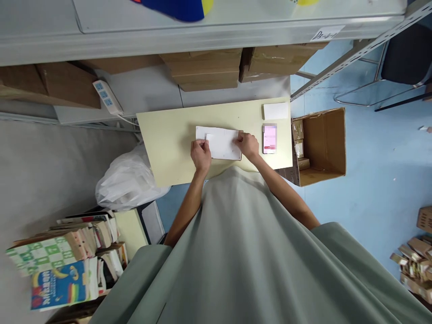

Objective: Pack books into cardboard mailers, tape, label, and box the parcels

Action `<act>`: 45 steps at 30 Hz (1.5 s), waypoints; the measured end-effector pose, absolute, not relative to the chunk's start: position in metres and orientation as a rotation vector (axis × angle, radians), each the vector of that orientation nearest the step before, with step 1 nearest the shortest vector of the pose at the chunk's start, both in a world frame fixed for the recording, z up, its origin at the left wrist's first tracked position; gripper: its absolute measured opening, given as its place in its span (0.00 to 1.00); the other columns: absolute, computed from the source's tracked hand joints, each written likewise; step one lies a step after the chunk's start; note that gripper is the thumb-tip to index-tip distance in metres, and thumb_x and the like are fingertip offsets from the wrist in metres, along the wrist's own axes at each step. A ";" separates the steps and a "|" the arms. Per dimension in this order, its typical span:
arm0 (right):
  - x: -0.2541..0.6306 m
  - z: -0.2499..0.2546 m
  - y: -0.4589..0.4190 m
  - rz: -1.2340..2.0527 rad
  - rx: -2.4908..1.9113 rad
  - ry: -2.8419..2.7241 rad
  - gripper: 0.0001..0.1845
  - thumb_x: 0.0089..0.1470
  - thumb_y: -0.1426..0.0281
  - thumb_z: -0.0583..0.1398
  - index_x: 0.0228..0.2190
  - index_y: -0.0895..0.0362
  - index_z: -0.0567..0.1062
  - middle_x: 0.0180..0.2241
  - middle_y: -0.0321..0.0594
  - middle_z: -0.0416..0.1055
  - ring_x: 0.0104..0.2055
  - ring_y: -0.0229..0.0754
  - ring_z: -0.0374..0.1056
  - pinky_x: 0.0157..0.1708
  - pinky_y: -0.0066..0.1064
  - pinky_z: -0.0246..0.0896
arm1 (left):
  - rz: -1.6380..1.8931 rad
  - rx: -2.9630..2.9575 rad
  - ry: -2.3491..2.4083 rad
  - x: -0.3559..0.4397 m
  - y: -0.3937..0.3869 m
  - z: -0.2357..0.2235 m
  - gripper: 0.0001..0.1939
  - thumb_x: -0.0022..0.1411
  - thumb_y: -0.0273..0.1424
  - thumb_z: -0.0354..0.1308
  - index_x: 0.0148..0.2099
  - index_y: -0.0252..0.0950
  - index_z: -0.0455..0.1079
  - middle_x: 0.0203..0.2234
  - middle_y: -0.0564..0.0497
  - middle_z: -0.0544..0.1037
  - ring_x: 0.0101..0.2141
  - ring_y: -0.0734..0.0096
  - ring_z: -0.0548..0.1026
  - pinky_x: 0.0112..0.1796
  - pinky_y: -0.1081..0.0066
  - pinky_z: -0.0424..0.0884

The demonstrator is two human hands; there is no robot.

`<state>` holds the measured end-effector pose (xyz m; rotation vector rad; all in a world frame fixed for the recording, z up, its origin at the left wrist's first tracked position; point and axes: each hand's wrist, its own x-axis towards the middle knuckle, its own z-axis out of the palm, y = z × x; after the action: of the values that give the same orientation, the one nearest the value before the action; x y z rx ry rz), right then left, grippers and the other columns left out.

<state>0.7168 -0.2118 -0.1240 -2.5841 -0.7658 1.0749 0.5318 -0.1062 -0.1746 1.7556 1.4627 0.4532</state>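
Observation:
A white rectangular sheet or flat white-faced cardboard piece lies at the middle of the pale yellow tabletop; a brown edge shows at its right end. My left hand is over its left end, thumb and fingers pinched on a small white slip. Whether that slip is loose or joined to the sheet, I cannot tell. At the right end, my right hand grips the edge of the white sheet. A phone with a lit pink screen lies right of my right hand, below a white card or stack.
An open cardboard box holding small brown boxes stands against the table's right end. A metal shelf with cartons and a power strip runs behind. Left are a white plastic bag and piled books.

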 end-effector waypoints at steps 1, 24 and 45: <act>0.713 -0.122 -0.215 1.120 -2.593 -0.800 0.06 0.66 0.64 0.66 0.38 0.52 0.83 0.44 0.45 0.85 0.46 0.52 0.79 0.46 0.38 0.73 | 0.452 1.753 1.464 0.532 -0.106 -0.174 0.06 0.76 0.34 0.59 0.42 0.42 0.67 0.43 0.43 0.79 0.44 0.60 0.79 0.54 0.59 0.76; 0.680 -0.127 -0.161 1.287 -2.525 -1.072 0.07 0.66 0.63 0.69 0.41 0.51 0.85 0.48 0.46 0.84 0.51 0.52 0.79 0.51 0.38 0.72 | 0.418 1.710 1.447 0.530 -0.102 -0.175 0.04 0.74 0.33 0.61 0.43 0.42 0.69 0.41 0.45 0.82 0.43 0.59 0.80 0.55 0.59 0.75; 0.670 -0.122 -0.133 1.420 -2.419 -0.859 0.28 0.74 0.51 0.61 0.27 0.55 0.81 0.25 0.41 0.83 0.24 0.42 0.77 0.41 0.35 0.76 | 0.444 1.705 1.431 0.530 -0.100 -0.172 0.02 0.73 0.32 0.61 0.44 0.42 0.71 0.38 0.47 0.83 0.39 0.61 0.82 0.49 0.62 0.76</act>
<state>0.6696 -0.1330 -0.1217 -2.4192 -0.8591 1.4204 0.5296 -0.1001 -0.1716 1.7052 1.4310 0.4438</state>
